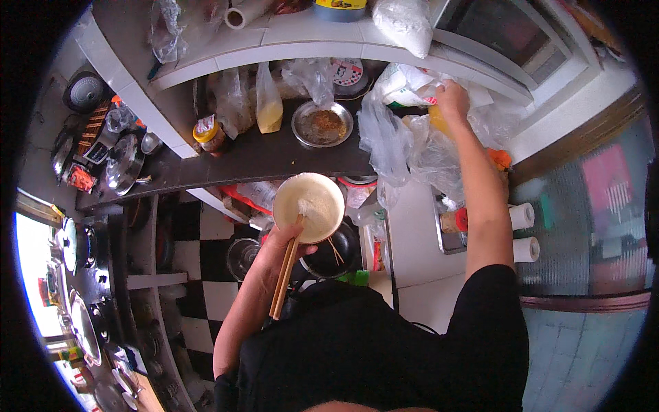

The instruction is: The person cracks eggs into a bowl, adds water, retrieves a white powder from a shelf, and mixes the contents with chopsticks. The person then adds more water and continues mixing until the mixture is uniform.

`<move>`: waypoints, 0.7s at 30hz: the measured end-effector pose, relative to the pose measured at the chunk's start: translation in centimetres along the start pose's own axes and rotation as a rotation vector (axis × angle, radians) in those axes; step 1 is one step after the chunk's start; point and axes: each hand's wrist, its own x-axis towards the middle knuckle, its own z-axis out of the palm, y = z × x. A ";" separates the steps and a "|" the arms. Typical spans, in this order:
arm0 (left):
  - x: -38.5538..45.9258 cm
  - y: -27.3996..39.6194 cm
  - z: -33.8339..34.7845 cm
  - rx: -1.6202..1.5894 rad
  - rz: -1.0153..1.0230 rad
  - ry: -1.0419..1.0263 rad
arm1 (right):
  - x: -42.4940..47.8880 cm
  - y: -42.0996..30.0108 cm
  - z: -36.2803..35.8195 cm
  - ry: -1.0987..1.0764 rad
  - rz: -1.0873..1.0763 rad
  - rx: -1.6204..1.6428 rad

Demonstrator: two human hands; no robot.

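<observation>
My left hand [289, 241] holds a round bowl [333, 198] together with a pair of wooden chopsticks [286, 273], whose tips rest in the bowl. Pale, cream-coloured matter with a small white heap lies inside it. Stretched out to the upper right, my right hand [453, 98] is at a white printed plastic bag [406, 85] on the dark counter; its fingers are closed at the bag's edge. Behind that wrist shows something yellow in plastic. Between the hands, further back, stands a metal plate [305, 135] with brown, crumbly matter.
A jar with a yellow lid [207, 134] and a bag of yellowish powder [270, 116] stand left of the plate. Crumpled clear plastic bags [386, 139] hang over the counter's edge [247, 180]. A white-tiled shelf [309, 49] runs above. Lidded pans [82, 327] are at far left.
</observation>
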 end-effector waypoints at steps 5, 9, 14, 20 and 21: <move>-1.8 0.8 -0.5 0.003 0.010 0.104 | -0.5 -1.0 -0.7 -0.036 -0.070 -0.102; -2.5 1.0 -0.5 0.026 0.070 0.100 | 0.0 0.5 0.3 -0.059 -0.187 -0.235; -3.8 1.5 -0.1 0.033 0.094 0.117 | 0.5 0.1 2.0 -0.057 -0.167 -0.232; -5.0 1.9 -0.3 0.085 0.059 0.181 | 1.2 0.0 4.3 -0.091 -0.001 -0.121; -5.3 2.3 0.4 0.091 0.079 0.192 | 1.4 0.0 4.6 -0.068 0.021 -0.106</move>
